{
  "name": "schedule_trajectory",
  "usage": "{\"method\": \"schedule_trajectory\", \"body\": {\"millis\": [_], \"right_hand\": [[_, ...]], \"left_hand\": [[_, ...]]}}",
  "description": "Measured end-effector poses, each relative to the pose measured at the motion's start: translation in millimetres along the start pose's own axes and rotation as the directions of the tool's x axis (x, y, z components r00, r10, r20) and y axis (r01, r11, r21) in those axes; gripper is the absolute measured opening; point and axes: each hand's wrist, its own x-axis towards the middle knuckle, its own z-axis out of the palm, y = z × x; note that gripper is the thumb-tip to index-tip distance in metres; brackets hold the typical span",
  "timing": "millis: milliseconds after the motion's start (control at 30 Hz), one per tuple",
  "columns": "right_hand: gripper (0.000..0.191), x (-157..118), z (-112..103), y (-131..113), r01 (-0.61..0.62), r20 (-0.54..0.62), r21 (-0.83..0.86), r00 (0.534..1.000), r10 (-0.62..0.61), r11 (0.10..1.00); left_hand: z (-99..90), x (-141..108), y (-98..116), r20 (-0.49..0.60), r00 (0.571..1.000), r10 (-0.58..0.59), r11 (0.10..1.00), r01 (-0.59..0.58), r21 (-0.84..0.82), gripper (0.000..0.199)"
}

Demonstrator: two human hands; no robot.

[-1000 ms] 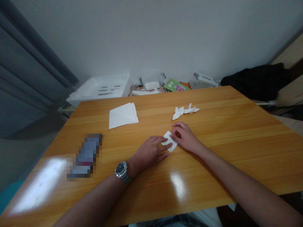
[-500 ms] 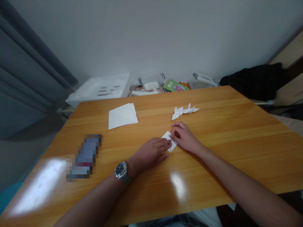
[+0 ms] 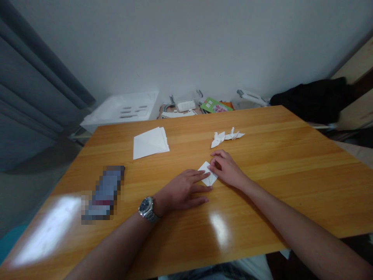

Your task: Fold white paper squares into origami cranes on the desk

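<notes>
A small white folded paper (image 3: 209, 179) lies flat as a diamond on the wooden table (image 3: 262, 167). My left hand (image 3: 186, 189), below a wrist with a metal watch, rests with its fingers stretched and spread; its fingertips touch the left part and lower tip of the folded paper. Curled at the upper right edge is my right hand (image 3: 227, 169), thumb and index finger pressed together on the paper there. Just beyond it stand two white origami cranes (image 3: 219, 139), close beside each other.
Several white paper sheets (image 3: 150, 143) are stacked at the back left. A phone (image 3: 106, 192), blurred out, lies at the left. Behind the table's far edge are a white plastic tray (image 3: 122, 105), a green booklet (image 3: 215, 105) and a black cloth (image 3: 314, 99).
The fingers of my left hand have spread apart, and the hand has shifted slightly left, showing more of the folded paper. My right hand has stayed almost in place.
</notes>
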Motion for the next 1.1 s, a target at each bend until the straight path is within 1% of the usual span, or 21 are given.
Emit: {"method": "schedule_trajectory", "body": {"millis": [133,333,933,1100], "right_hand": [[0.010,0.1,1.0,0.6,0.006,-0.007,-0.004,1.000,-0.006,1.000],[0.008,-0.1,1.4,1.0,0.019,-0.021,0.000,1.000,-0.019,1.000],[0.010,0.2,1.0,0.2,0.011,-0.010,-0.021,1.000,-0.011,1.000],[0.010,-0.3,2.2,1.7,0.006,-0.010,-0.022,1.000,-0.007,1.000]], "left_hand": [[0.6,0.0,0.2,-0.012,1.000,-0.011,1.000,0.011,-0.021,0.040],[3.5,0.5,-1.2,0.031,0.998,-0.048,0.999,0.048,-0.015,0.055],[5.3,-0.3,-3.8,0.017,0.998,-0.060,0.998,0.061,-0.007,0.050],[2.5,-0.4,-2.5,0.036,0.997,-0.061,0.998,0.062,-0.013,0.050]]}}
